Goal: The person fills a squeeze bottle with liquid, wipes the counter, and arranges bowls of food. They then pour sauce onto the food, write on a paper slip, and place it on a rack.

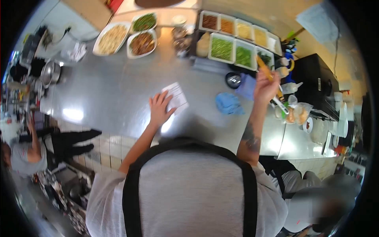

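Observation:
My left hand lies with fingers spread on the steel counter, its fingertips on the edge of a white printed paper. Over at the right, my right hand is raised with its fingers closed around a long yellow-brown object, whose exact kind I cannot make out. Beyond that hand stands a rack of white trays with chopped greens and other ingredients. A blue cloth and a small dark bowl lie between my hands.
White dishes of food stand at the back left, near a metal bowl. Bottles and bags crowd the right side beside a black appliance. One person is at the left, another at the lower right.

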Motion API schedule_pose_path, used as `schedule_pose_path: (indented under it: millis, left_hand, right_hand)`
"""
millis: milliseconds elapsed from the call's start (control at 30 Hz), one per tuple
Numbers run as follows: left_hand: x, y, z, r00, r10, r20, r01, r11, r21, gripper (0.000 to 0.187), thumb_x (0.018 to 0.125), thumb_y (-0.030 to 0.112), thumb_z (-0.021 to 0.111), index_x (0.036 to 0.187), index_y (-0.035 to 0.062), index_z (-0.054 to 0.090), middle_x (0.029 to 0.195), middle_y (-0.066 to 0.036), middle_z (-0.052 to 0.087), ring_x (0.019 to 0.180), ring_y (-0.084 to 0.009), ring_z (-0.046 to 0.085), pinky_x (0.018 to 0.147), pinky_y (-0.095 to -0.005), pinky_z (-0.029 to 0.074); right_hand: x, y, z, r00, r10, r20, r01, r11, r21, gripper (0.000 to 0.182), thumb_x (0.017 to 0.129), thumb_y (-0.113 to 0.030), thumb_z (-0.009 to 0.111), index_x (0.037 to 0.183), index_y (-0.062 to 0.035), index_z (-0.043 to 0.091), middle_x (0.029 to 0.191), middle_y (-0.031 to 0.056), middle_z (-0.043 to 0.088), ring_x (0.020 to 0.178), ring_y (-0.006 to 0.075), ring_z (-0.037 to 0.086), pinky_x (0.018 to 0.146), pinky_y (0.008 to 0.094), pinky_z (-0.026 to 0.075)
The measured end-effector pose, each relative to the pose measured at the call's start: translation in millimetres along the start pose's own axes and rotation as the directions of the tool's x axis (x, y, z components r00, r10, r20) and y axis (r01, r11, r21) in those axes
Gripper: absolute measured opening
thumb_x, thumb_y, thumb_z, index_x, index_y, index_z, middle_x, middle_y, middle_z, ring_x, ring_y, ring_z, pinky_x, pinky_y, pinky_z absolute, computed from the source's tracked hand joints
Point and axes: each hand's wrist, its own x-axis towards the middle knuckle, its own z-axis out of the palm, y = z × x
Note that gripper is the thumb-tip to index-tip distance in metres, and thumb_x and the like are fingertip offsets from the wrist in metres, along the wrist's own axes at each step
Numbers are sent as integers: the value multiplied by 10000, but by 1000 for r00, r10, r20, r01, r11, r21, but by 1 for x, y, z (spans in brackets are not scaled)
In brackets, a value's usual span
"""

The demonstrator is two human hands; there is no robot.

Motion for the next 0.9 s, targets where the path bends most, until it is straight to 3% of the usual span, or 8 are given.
schedule_pose_path:
  millis: [33, 67, 167, 267, 333, 433, 733, 900]
  left_hand:
    - [0, -6, -2, 1000, 13, 26, -13, 1000, 0, 620, 761, 394, 723, 1294, 126, 556, 1449, -61, 423, 1305, -328, 370, 1066, -630, 182]
    - [1, -11, -2, 998, 35, 45, -35, 999, -6, 654, 749, 405, 733, 1308, 122, 543, 1464, -55, 406, 1331, -318, 351, 1073, -637, 170]
    - [2, -25, -2, 995, 43, 86, -38, 997, -60, 736, 731, 433, 747, 1346, 108, 504, 1486, -42, 382, 1376, -290, 311, 1090, -654, 136]
    - [2, -30, -4, 992, 69, 103, -61, 995, -80, 799, 715, 457, 758, 1369, 96, 475, 1500, -30, 366, 1398, -269, 292, 1098, -672, 102]
    - [1, -32, -4, 988, 97, 116, -89, 993, -78, 808, 707, 471, 762, 1365, 96, 481, 1501, -23, 366, 1403, -266, 287, 1098, -679, 94]
    - [1, -35, -8, 980, 139, 140, -129, 988, -80, 820, 690, 485, 770, 1355, 94, 492, 1505, -16, 364, 1410, -266, 277, 1096, -685, 89]
    - [-2, -51, -6, 965, 222, 138, -200, 968, -154, 827, 679, 498, 768, 1343, 78, 510, 1502, -23, 371, 1422, -270, 253, 1099, -684, 79]
    - [-1, -52, -5, 962, 230, 147, -209, 967, -144, 827, 682, 508, 761, 1339, 70, 514, 1494, -35, 383, 1420, -265, 256, 1099, -679, 101]
  right_hand:
    - [-53, 25, 5, 972, 26, 233, -26, 1000, -4, 337, 990, -313, 402, 1101, -24, 536, 1033, 243, 647, 909, 333, 668, 822, 399, 562]
    - [-99, 45, -2, 942, 229, 245, -233, 972, -14, 400, 987, -303, 376, 1213, -3, 516, 1100, 255, 631, 1042, 364, 641, 917, 426, 528]
    - [-196, 86, 0, 863, 503, -43, -505, 862, -38, 357, 996, -286, 420, 1143, 5, 565, 1090, 206, 642, 1014, 332, 652, 923, 406, 525]
    - [-250, 128, -4, 891, 452, -48, -444, 843, -302, 125, 939, -142, 582, 907, -21, 574, 884, 125, 646, 755, 174, 644, 705, 283, 535]
    - [-263, 145, 11, 915, 403, 11, -363, 835, -415, 143, 902, -68, 640, 808, -33, 538, 787, 84, 625, 643, 101, 594, 603, 235, 498]
    - [-265, 160, 48, 927, 371, 53, -268, 756, -598, 200, 918, -109, 640, 796, -67, 487, 738, 57, 601, 620, 87, 558, 573, 221, 455]
    - [-267, 208, 36, 998, 67, -5, -55, 775, -629, 215, 892, -34, 636, 750, -47, 476, 740, 52, 613, 604, 76, 542, 572, 230, 458]
    - [-278, 206, 31, 995, -4, 96, 79, 599, -797, 288, 861, -34, 667, 667, -39, 454, 693, 54, 603, 599, 77, 518, 550, 241, 447]
